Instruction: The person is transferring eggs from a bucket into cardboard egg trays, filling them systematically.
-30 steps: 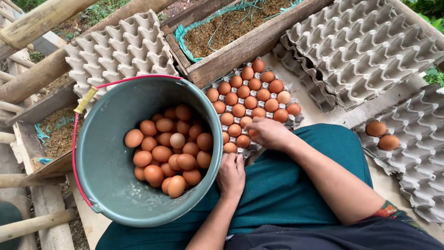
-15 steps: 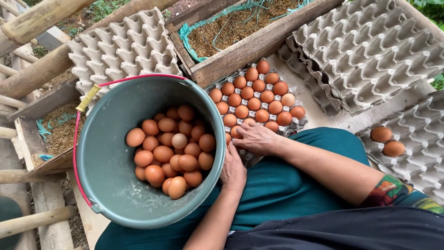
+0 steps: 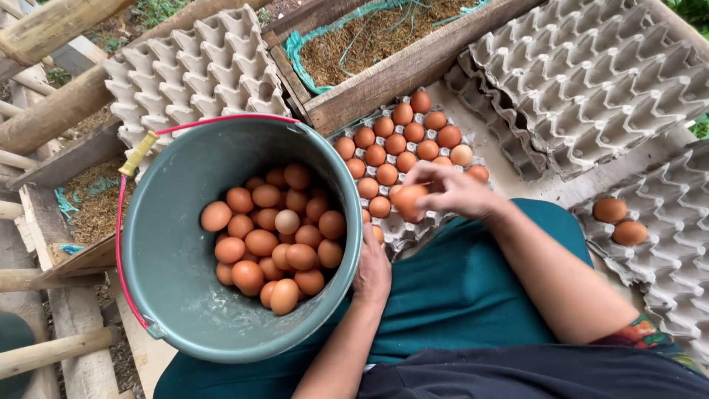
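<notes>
The person's lap (image 3: 458, 295), in teal cloth, lay closest, with the left hand (image 3: 373, 270) pressed flat against the outer wall of the grey-green bucket (image 3: 170, 295), fingers spread and steadying it rather than clamped round anything. Inside the bucket sat a heap of brown eggs (image 3: 277, 240), a good many, piled toward the side nearest that hand. Just past the knee, the right hand (image 3: 450, 192) hovered low over the filled tray (image 3: 399, 151), its fingers curled around one brown egg (image 3: 408, 198) at the tray's near edge. By my judgement the tray was well on its way: its far rows were packed with eggs, while only the near cups, partly hidden by the hand and the bucket rim, looked open. With the bucket so full, most of the sorting seemed left to do. To the right, another tray (image 3: 665, 244) held just two eggs (image 3: 619, 222), side by side, the rest of its cups bare. Farther off stood stacks of unfilled trays (image 3: 583, 81) on the right and more (image 3: 192, 74) behind the bucket, and between them a wooden box (image 3: 399, 70) of straw.
</notes>
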